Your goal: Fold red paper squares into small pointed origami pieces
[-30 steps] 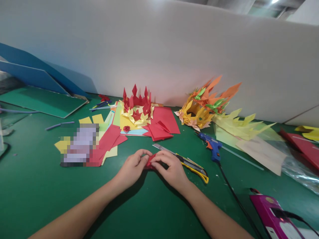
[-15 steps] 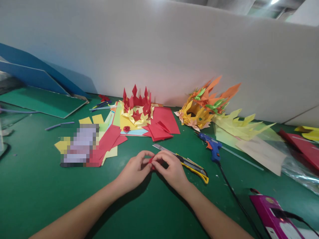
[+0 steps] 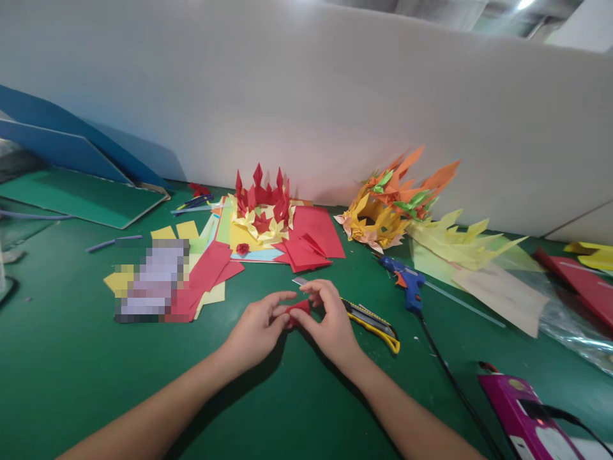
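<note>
Both my hands meet low in the middle of the green table (image 3: 71, 358). Between them is a small folded piece of red paper (image 3: 297, 310). My left hand (image 3: 258, 329) pinches its left side with fingers curled. My right hand (image 3: 328, 319) grips its right side, thumb and fingers bent round it. Most of the paper is hidden by my fingers. A yellow utility knife (image 3: 371, 319) lies just behind my right hand, its blade partly covered by my fingers.
Behind stand a red-and-yellow paper crown (image 3: 262, 207) on coloured sheets (image 3: 311, 239) and an orange-yellow paper crown (image 3: 390, 204). A blue glue gun (image 3: 407, 281) with its black cord lies at right, a magenta box (image 3: 527, 415) at lower right, loose red and yellow papers (image 3: 205, 275) at left.
My fingers have shifted on the red paper: the right hand's fingers lifted and opened a little, and the paper shows more between the two hands.
</note>
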The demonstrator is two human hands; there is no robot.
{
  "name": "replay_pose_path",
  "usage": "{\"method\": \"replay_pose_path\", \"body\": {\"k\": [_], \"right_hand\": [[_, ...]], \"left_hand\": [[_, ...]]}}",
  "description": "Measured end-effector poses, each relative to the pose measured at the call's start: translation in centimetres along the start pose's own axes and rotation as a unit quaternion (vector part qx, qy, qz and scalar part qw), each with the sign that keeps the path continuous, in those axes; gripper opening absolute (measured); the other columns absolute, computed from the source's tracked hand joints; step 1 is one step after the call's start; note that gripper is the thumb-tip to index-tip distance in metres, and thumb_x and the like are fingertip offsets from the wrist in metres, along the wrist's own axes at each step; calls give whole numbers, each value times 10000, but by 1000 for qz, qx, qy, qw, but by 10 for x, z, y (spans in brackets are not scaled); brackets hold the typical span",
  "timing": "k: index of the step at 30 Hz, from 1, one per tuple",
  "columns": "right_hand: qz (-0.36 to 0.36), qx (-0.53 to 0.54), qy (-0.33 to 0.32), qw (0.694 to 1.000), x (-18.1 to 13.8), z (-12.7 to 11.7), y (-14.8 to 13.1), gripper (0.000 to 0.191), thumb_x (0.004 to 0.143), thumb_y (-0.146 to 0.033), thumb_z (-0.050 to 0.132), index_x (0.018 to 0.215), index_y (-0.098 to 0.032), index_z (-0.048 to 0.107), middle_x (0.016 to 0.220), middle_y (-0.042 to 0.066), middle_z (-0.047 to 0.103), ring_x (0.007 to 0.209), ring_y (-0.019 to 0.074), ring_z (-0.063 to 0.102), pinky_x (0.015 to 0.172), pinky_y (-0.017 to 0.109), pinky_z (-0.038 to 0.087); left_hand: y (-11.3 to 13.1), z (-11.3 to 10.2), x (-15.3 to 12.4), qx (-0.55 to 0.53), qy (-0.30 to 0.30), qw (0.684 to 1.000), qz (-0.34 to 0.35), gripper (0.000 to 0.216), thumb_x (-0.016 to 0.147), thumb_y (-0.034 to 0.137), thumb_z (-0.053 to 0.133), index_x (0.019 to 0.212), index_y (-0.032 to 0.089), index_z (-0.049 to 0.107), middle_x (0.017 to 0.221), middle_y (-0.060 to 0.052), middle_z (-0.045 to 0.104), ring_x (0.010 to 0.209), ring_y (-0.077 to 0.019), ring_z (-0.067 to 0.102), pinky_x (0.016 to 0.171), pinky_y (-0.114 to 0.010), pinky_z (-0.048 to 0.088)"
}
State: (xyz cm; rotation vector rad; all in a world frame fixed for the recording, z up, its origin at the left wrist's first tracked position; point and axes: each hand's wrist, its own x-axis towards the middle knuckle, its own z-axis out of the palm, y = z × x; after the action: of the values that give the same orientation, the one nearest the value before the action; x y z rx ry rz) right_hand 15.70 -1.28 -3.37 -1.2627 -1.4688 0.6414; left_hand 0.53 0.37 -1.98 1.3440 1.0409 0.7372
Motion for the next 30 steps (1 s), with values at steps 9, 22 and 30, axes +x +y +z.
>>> {"method": "replay_pose_path", "body": {"k": [9, 22, 30], "right_hand": [[121, 149, -56, 980, 2, 1, -1, 222, 659, -206, 638, 857, -216, 538, 661, -50, 502, 580, 125, 490, 576, 252, 417], [-194, -150, -13, 969, -1, -8, -3, 106, 788, -125, 640, 814, -222, 673, 879, 43, 557, 842, 197, 515, 760, 345, 436], [-213, -166, -14, 963, 1, -8, -5, 54, 799, -163, 650, 807, -215, 661, 816, 34, 601, 795, 192, 532, 730, 335, 433]], "left_hand": [[8, 2, 1, -105, -23, 992, -66, 355, 667, 241, 723, 995, 141, 631, 757, -50, 757, 696, -178, 700, 746, -319, 532], [25, -1, 3, -257, 86, 950, -155, 88, 710, 77, 688, 776, 107, 639, 658, -30, 718, 589, -102, 665, 674, -214, 546], [23, 0, 2, -243, 81, 957, -137, 96, 697, 150, 711, 754, 118, 640, 668, -9, 703, 586, -91, 644, 697, -230, 526]]}}
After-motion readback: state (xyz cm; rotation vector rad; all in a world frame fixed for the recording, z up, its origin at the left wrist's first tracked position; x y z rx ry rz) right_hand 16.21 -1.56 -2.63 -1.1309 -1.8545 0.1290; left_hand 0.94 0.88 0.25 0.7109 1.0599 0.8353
